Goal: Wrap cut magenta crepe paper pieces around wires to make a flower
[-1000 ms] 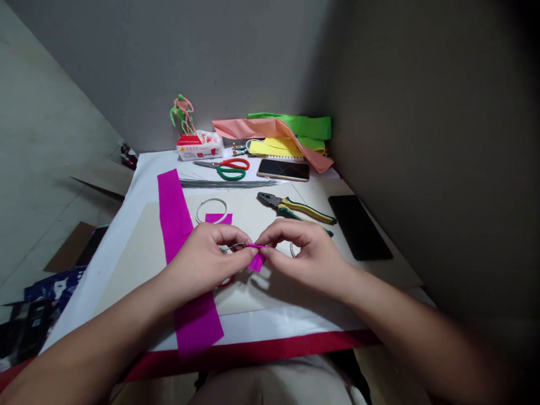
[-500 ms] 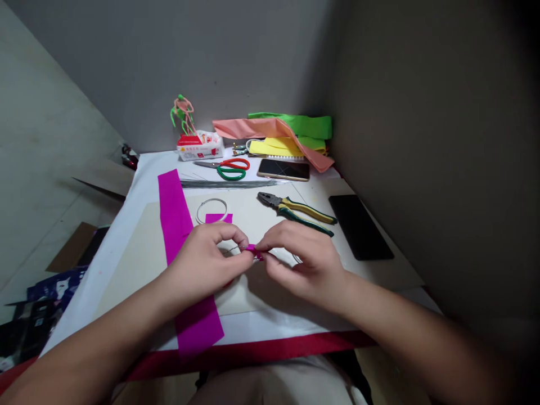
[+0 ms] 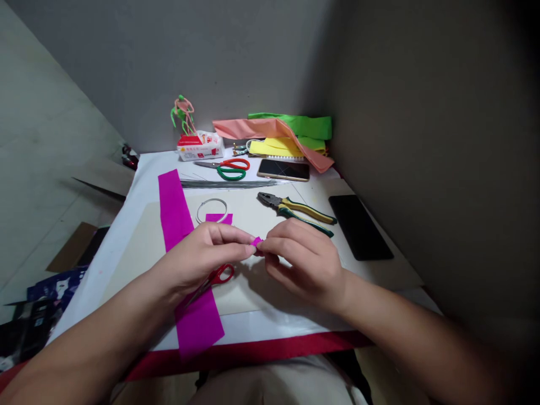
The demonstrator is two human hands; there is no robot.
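Fingers of the left hand [image 3: 205, 248] and right hand [image 3: 307, 260] are pinched around a small magenta paper-like piece [image 3: 256, 241] directly between them.

A small magenta piece [image 3: 257, 242] is pinched at the fingertips of the left hand [image 3: 206, 250] and the right hand [image 3: 306, 259]. Red-handled scissors [image 3: 214, 278] are laid partly over a long magenta strip [image 3: 200, 323]. Beyond the right hand, pliers [image 3: 276, 203] are set on a pale board [image 3: 139, 253]. Farther back on the worktop [image 3: 147, 169], a phone [image 3: 283, 170] is placed near a bundle of wires [image 3: 228, 184].
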